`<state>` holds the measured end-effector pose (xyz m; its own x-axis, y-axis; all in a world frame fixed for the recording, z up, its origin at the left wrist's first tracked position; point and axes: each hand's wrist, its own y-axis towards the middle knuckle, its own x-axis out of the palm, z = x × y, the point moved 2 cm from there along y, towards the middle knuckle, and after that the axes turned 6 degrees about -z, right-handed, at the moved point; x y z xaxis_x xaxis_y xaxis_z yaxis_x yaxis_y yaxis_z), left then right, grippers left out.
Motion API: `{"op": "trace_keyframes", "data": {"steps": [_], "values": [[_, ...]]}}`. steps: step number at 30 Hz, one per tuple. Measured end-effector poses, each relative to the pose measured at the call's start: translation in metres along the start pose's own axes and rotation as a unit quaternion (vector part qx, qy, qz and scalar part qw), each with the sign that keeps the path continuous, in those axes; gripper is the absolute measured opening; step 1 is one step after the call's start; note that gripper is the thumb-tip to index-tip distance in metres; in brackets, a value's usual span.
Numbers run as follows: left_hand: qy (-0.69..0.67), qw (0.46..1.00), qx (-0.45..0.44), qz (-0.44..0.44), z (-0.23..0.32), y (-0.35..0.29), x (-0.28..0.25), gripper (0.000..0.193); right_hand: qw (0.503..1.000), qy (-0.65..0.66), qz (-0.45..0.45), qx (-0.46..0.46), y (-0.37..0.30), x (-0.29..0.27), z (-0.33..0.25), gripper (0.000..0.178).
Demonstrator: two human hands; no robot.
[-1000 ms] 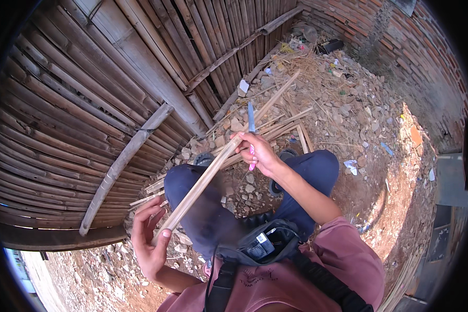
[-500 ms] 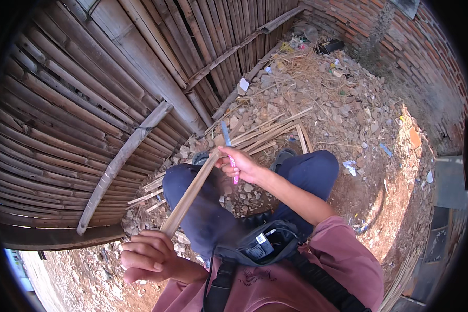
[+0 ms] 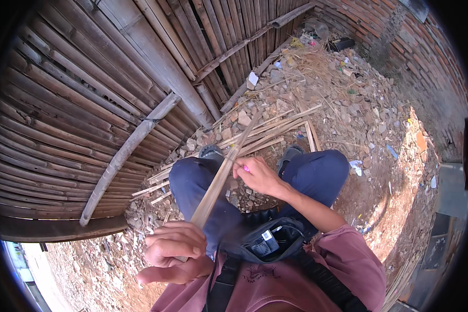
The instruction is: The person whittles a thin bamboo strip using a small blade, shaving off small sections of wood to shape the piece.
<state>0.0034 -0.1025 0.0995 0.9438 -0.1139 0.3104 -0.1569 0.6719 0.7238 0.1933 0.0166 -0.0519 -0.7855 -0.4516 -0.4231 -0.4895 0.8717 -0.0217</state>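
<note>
A long, flat bamboo strip [image 3: 213, 196] slants up and away from my left hand [image 3: 176, 252], whose fingers are closed around its near end. My right hand [image 3: 259, 176] is closed on a knife with a pink handle [image 3: 246, 168], held against the strip partway along. Most of the knife is hidden by my fingers and the strip. Beyond my right hand, the strip's far part passes over several split bamboo strips [image 3: 281, 127] lying on the rubble.
A bamboo-slat wall [image 3: 73, 104] rises on the left, a brick wall [image 3: 426, 62] at the far right. Stones and scraps cover the ground [image 3: 359, 119]. My bent knees [image 3: 317, 174] flank the work, and an unzipped dark pouch [image 3: 270, 242] sits at my waist.
My left hand has moved right with the bamboo strip's near end. My right hand has shifted right and down and turned; the knife's blue blade, plain before, is now mostly out of sight.
</note>
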Motion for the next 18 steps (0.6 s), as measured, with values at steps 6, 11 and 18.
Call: {"op": "trace_keyframes", "data": {"steps": [6, 11, 18], "values": [[-0.017, 0.984, 0.065, -0.167, -0.008, 0.009, 0.011, 0.083, 0.997, 0.030, 0.075, 0.007, 0.006, 0.013, 0.024, 0.030], [-0.098, 0.957, 0.072, -0.264, -0.024, 0.012, 0.012, 0.074, 0.997, 0.002, 0.074, -0.012, 0.008, 0.012, 0.033, 0.032], [0.008, 0.996, 0.041, -0.072, -0.017, -0.005, 0.026, 0.076, 0.991, 0.012, 0.129, -0.012, 0.010, 0.022, 0.031, 0.033]]}}
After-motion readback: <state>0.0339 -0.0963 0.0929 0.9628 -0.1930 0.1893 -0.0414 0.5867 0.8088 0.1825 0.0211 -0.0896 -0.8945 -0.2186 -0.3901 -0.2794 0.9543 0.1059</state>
